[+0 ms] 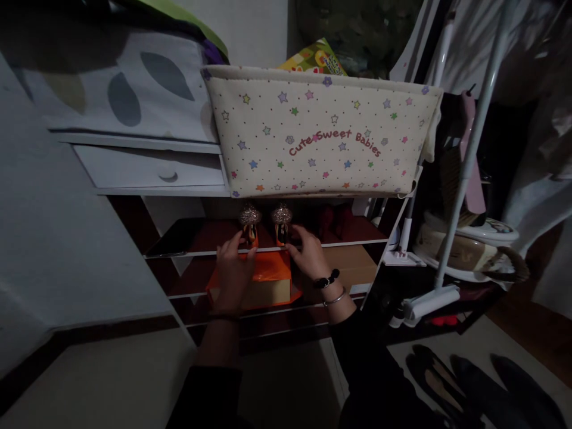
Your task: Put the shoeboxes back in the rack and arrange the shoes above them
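A pair of glittery high-heeled shoes with orange on them, the left shoe [249, 215] and the right shoe [282, 215], stands side by side on the upper dark red shelf [214, 233]. My left hand [235, 268] is at the outer side of the left shoe, its thumb and fingers apart and the fingertips close to or touching it. On the opposite side, my right hand [309, 255] has thumb and index finger spread beside the right shoe; contact is hard to make out. Below them, an orange shoebox [270, 266] lies on the shelf underneath, partly behind my left hand.
Dark red shoes [333, 219] stand farther right on the upper shelf. A brown cardboard box [346, 265] sits below. A star-patterned fabric bin [322, 131] overhangs the shelves. Right are a squeegee mop [433, 302], a pink brush [470, 158] and black shoes [440, 378] on the floor.
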The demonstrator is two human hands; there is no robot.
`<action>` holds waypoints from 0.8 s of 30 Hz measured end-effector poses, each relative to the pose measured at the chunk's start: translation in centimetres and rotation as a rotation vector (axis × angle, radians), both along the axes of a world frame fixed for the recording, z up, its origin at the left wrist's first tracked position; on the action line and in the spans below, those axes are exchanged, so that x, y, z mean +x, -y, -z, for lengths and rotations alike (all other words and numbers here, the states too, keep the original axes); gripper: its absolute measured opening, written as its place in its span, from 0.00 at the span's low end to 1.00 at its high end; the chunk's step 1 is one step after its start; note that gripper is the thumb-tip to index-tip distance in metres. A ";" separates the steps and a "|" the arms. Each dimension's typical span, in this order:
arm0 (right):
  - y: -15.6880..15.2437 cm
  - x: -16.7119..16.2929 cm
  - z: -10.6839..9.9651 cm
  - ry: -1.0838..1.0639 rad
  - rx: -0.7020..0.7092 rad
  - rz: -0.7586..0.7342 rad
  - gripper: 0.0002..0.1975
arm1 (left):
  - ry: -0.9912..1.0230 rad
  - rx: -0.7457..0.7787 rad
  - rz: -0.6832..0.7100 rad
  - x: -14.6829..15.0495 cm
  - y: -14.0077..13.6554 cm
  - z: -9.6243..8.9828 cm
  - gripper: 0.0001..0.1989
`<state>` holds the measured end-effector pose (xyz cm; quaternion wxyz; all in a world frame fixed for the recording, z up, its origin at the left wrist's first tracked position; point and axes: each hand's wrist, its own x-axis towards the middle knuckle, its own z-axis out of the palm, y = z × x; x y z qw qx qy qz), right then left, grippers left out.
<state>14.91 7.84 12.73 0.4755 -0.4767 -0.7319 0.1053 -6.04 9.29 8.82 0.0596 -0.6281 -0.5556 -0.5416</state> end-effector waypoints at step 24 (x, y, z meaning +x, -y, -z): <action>7.2 6.3 2.7 -1.008 -0.197 -0.145 0.24 | 0.360 -0.027 0.210 5.6 8.0 1.3 0.21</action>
